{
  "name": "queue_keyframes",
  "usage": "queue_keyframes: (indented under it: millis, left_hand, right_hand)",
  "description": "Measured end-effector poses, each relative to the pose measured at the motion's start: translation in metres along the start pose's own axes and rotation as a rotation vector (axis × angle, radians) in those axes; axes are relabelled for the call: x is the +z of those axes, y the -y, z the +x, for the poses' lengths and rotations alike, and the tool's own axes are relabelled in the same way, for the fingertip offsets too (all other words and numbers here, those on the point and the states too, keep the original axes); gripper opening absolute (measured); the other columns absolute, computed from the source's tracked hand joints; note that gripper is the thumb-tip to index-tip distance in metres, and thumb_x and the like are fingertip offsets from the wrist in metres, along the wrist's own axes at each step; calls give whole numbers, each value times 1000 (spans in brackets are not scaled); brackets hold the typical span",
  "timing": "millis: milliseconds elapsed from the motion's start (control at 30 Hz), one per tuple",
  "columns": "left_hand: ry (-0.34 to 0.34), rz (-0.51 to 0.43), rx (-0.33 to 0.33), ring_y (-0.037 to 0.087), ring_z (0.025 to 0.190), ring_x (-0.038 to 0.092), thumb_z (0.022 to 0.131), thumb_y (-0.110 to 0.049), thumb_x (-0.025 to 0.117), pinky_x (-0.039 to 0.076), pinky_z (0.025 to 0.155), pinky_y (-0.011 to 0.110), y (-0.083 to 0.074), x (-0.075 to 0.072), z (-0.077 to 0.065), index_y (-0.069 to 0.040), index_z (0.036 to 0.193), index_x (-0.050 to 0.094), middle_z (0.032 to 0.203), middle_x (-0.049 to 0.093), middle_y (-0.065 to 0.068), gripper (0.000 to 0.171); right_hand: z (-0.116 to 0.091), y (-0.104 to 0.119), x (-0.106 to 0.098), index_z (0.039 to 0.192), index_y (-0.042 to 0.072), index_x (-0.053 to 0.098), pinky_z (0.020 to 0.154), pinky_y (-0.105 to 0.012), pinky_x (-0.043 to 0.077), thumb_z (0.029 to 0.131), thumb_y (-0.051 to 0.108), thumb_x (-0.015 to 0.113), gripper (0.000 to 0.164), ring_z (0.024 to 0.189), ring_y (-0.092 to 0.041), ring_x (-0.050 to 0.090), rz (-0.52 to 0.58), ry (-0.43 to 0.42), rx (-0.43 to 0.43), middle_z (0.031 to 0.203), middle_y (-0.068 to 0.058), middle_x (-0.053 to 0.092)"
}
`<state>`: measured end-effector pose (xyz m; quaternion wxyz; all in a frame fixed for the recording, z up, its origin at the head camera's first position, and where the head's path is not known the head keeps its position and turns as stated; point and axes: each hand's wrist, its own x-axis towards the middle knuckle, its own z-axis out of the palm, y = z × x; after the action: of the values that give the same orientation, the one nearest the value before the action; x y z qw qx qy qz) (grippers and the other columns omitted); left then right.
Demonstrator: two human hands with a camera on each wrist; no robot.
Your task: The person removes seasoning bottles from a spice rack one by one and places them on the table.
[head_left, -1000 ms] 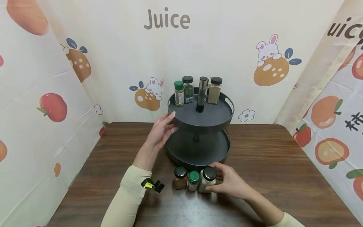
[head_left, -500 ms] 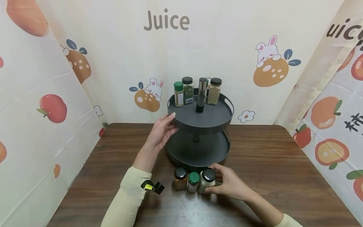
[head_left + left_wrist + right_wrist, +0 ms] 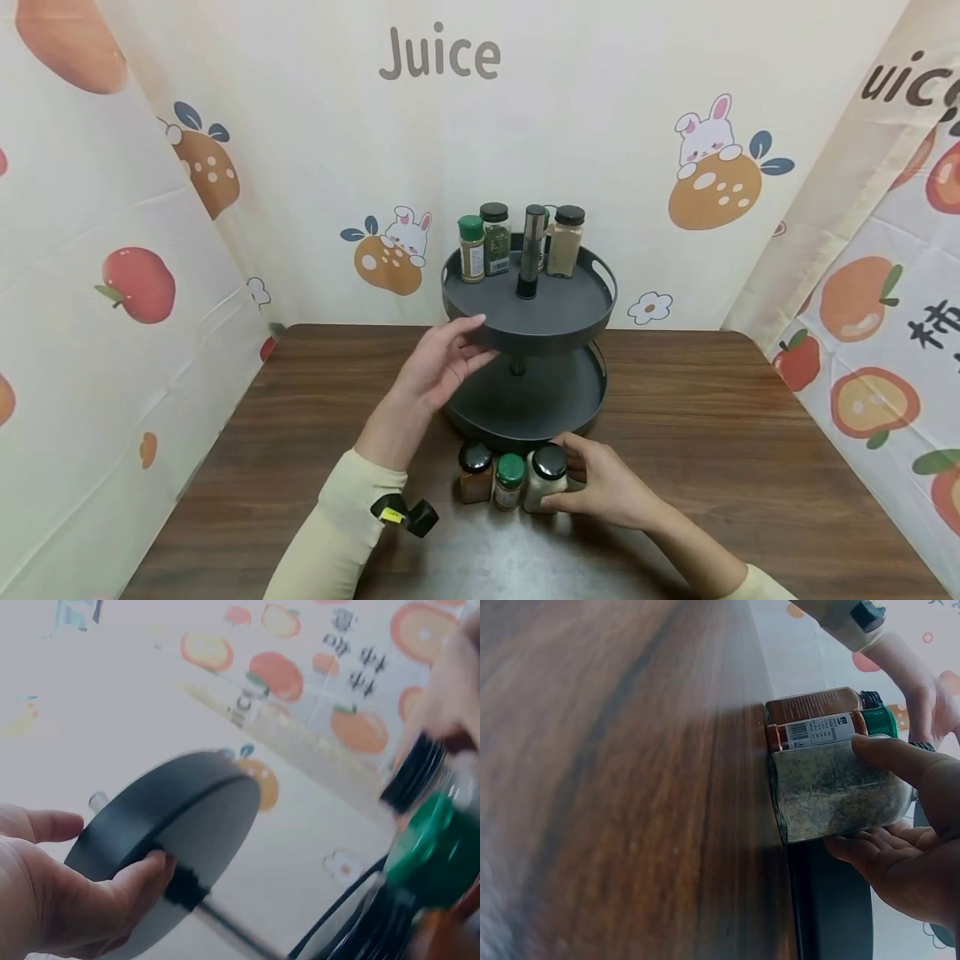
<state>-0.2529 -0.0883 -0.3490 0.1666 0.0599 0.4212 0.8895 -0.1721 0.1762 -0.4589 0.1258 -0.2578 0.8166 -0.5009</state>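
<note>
Right hand (image 3: 603, 487) curls round the pale spice jar (image 3: 547, 477) standing on the wooden table (image 3: 720, 433) beside two smaller jars (image 3: 493, 475), just in front of the two-tier grey rack (image 3: 555, 329), whose upper rim the left hand (image 3: 442, 362) grips.

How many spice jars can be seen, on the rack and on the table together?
6, perhaps more hidden behind the centre post. Three stand at the back of the upper tray: green-lidded, dark herb, pale powder. Three stand on the table: orange, green-capped, and one in the right hand.
</note>
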Motion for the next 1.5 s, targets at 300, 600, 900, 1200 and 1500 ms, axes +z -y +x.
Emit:
queue_keyframes:
  millis: [300, 600, 900, 1200, 1500]
  left_hand:
    - [9, -26, -13, 33, 118, 57, 97, -3, 58, 45, 99, 48, 13, 16, -7, -3, 150, 33, 144, 47, 25, 58]
    - [-4, -9, -1, 34, 119, 56, 98, -5, 57, 42, 102, 50, 8, 11, -5, 0, 150, 31, 146, 42, 27, 58]
    - [-29, 4, 4, 34, 119, 55, 99, -6, 55, 42, 102, 49, -2, 1, -2, 6, 147, 36, 144, 44, 30, 53]
    - [-69, 20, 13, 33, 119, 55, 100, -9, 54, 42, 101, 48, -10, -7, 1, 5, 144, 40, 131, 56, 23, 48]
    - [-123, 45, 34, 32, 112, 60, 101, -14, 55, 44, 99, 49, -10, -9, 2, 2, 143, 42, 124, 59, 19, 47]
  right_hand:
    - [0, 2, -1, 118, 20, 59, 96, -39, 54, 75, 30, 86, 52, 111, -12, 62, -9, 11, 12, 113, 3, 67]
    - [0, 0, -1, 119, 20, 58, 96, -41, 54, 75, 30, 86, 53, 111, -11, 62, -22, 9, 11, 114, 5, 67]
    - [-1, 2, -1, 119, 20, 58, 95, -39, 55, 75, 28, 86, 52, 111, -10, 62, -31, 8, 3, 113, 6, 67]
    - [-1, 1, 0, 119, 20, 58, 94, -37, 55, 75, 29, 86, 52, 110, -10, 63, -23, 7, -1, 113, 7, 68]
    - [-2, 1, 0, 118, 20, 58, 93, -36, 55, 75, 29, 86, 52, 109, -10, 63, -26, 6, 2, 113, 7, 68]
